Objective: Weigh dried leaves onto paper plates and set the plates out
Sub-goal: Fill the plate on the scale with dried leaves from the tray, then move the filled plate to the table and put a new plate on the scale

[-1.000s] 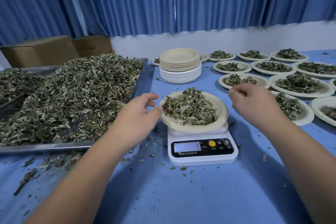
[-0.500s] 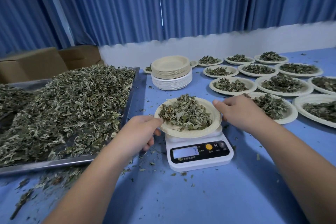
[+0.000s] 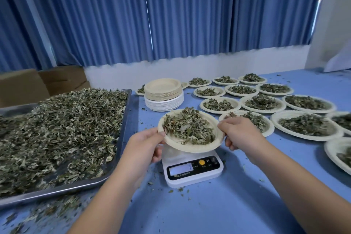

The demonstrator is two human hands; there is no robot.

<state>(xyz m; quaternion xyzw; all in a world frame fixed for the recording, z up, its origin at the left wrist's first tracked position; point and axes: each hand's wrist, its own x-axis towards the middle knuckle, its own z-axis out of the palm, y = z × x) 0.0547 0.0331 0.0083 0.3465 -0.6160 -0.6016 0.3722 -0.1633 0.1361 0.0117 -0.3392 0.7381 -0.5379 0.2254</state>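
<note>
Person's got the paper plate (image 3: 191,149) in both hands right over the scale (image 3: 191,174), w/ a heap of dried leaves (image 3: 188,127) piled on it. Left hand (image 3: 144,146) grips the plate's left rim: thumb on top, fingers (image 3: 157,155) curled underneath. Right hand (image 3: 241,135) pinches the right rim the same way, thumb over, fingers (image 3: 228,143) tucked below. Plate looks a bit tilted toward the person, near rim low over the scale's white platform. Can't tell if it touches the platform or hangs just clear. Scale display is lit, but the digits are too small to read. There's an orange button beside it.

Scale stands approx. mid-way across the blue table (image 3: 218,211), btwn the metal tray (image 3: 57,191) along the left edge and the filled plates (image 3: 275,119) on the right. Tray is heaped w/ loose leaves (image 3: 60,129), piled up to its right rim. Beyond the scale, toward the far edge, sits a stack of empty plates (image 3: 163,94), tan ones on top of white ones.

Filled plates run in rows over the right half of the table, from near the scale out to the far edge and the right edge, each w/ its own small pile. One lies just behind the right hand, partly hidden by it.

Leaf crumbs (image 3: 178,190) are scattered round the scale's base, and more lie along the tray's near rim. Cardboard boxes (image 3: 20,87) stand past the tray at the far left corner. Blue curtains (image 3: 171,15) hang behind the far edge.
</note>
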